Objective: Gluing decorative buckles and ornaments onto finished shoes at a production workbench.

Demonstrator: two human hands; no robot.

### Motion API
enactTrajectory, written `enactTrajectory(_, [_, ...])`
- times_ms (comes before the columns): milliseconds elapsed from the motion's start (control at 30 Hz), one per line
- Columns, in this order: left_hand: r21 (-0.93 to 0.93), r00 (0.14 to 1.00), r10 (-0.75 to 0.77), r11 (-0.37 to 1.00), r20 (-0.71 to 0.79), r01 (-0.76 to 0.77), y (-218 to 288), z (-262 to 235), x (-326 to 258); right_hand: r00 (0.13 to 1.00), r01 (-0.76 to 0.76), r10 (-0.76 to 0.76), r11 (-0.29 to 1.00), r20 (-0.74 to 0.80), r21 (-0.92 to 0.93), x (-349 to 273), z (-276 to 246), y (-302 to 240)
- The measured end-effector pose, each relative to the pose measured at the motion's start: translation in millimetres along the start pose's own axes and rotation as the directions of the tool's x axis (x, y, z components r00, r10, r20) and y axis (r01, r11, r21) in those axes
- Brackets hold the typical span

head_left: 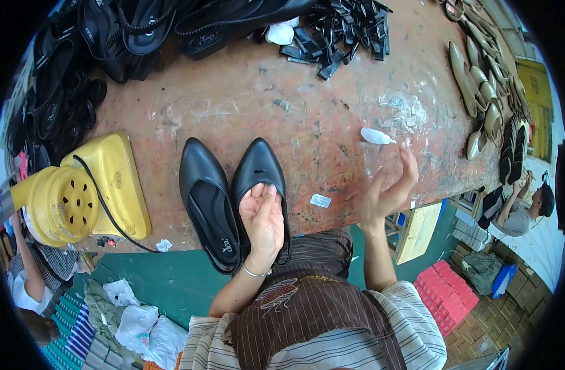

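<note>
The worktable (233, 105) is viewed steeply downward from head height, fairly close; the wearer's torso (313, 308) is included below; straight edges are bent.

Bench's (245, 102) middle is pretty open beyond the shoes (199, 163); bottle's (376, 135) lying to the right, yellow machine (88, 194) and sandal pile (103, 46) block left.

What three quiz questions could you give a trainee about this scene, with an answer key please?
1. Multiple choice: which of the person's hands touches the black shoes? A) left, B) right, C) neither.
2. Either/or: does the white bottle stand upright or lie on its side?
3. Fill in the colour: the vented device at the left end of the table is ____.

Key: 1. A, the left hand. 2. On its side. 3. Yellow.
</note>
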State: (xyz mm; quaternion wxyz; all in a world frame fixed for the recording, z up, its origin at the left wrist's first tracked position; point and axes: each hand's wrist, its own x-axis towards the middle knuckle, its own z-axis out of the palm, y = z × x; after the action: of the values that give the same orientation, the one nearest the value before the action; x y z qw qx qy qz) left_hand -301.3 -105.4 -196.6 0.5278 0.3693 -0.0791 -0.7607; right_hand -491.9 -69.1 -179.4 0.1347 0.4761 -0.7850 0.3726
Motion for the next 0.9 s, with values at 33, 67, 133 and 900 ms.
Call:
enactTrajectory(33, [-0.002, 1.000, -0.014, 1.000, -0.010, 0.014, 0.2, 2.1, -0.9, 1.000, 0.001, -0.001, 1.000, -0.012, -0.002, 3.9, 1.4, -11.2])
enactTrajectory(67, [-0.002, 0.999, -0.027, 1.000, -0.023, 0.027, 0.2, 3.2, -1.4, 0.996, 0.015, -0.025, 0.994, 0.090, 0.112, 9.3, 4.0, -26.2])
enactTrajectory(133, [-0.003, 0.999, -0.035, 0.999, -0.022, 0.035, 1.4, -0.4, -1.3, 0.977, -0.100, 0.053, 0.969, 0.207, 0.226, 21.4, 31.5, -59.8])
enactTrajectory(900, [-0.140, 0.998, -0.021, 0.990, 0.054, 0.028, 1.2, 2.8, 2.6, 0.299, -0.884, 0.018, 0.382, 0.954, 0.270, 25.7, 44.6, -79.7])
